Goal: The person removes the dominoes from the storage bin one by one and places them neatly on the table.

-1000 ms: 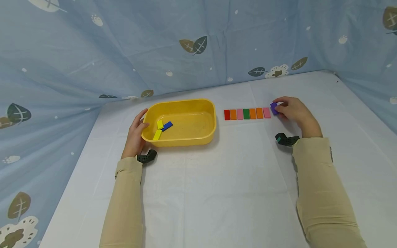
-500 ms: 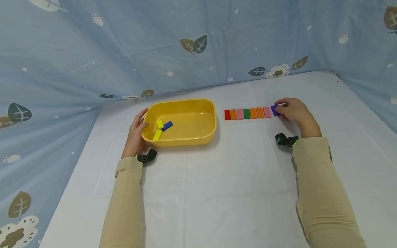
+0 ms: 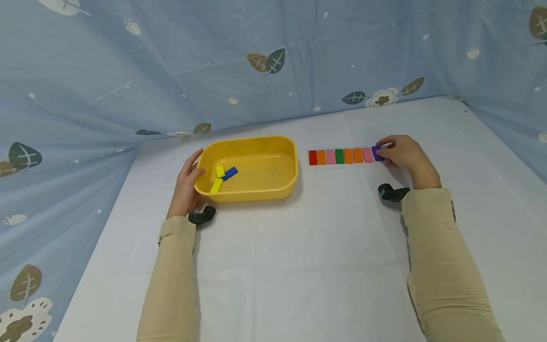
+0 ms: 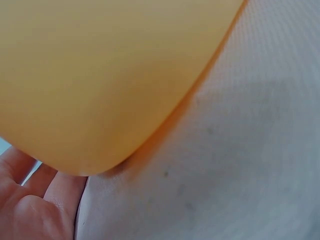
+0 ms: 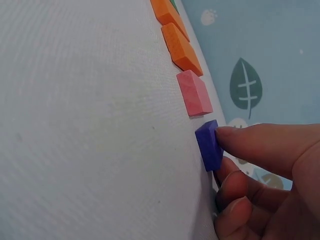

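Purple block (image 5: 207, 150) shifted nearer, long axis forward, slightly left

On table (image 3: 299, 256): tub (image 3: 245, 195), three blocks (image 3: 230, 173) in its left end; row of eight blocks (image 3: 339, 156) to tub's right. Left hand (image 3: 185, 185) at tub's left; right hand (image 3: 403, 153) at row's right end. Curtain (image 3: 205, 71) behind.

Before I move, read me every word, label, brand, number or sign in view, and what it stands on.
None can be read in any view.
Row of blocks and purple block: no legible lettering.
Yellow tray: none visible.
Blue cloth: printed leaves and paw marks, no words.
Left wrist device and right wrist device: too small to tell.
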Motion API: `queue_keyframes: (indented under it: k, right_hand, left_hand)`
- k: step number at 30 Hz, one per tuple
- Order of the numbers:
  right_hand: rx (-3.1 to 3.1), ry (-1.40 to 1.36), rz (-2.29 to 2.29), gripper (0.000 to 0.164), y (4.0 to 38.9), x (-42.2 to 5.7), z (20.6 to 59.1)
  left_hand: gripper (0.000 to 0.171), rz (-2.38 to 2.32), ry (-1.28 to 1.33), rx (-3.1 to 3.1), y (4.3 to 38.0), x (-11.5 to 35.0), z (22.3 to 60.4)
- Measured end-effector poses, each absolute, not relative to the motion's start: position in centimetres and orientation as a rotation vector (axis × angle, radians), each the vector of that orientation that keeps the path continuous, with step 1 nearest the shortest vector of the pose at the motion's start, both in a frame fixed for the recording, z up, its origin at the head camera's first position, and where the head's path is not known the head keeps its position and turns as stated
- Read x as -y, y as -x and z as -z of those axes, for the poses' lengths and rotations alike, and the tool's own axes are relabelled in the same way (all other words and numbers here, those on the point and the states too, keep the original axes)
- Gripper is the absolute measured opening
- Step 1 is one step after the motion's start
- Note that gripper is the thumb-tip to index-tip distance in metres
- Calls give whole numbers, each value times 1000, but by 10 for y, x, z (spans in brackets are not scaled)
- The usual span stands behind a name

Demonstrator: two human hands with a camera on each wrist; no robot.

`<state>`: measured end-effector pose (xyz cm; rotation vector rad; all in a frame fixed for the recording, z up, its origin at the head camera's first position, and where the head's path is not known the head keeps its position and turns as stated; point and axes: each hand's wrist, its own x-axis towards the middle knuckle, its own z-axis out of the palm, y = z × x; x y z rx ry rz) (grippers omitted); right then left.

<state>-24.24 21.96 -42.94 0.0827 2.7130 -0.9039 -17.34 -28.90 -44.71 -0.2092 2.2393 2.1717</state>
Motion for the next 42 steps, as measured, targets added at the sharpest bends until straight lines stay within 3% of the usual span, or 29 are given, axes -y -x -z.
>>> queue_keyframes:
  k: [28, 42]
  right_hand:
    - [-2706, -79, 885, 40, 242, -219, 427]
    - [-2734, -132, 937, 49, 240, -217, 424]
  left_hand:
    - [50, -2165, 225, -2236, 173, 288, 444]
    - [49, -2180, 223, -2231, 173, 288, 444]
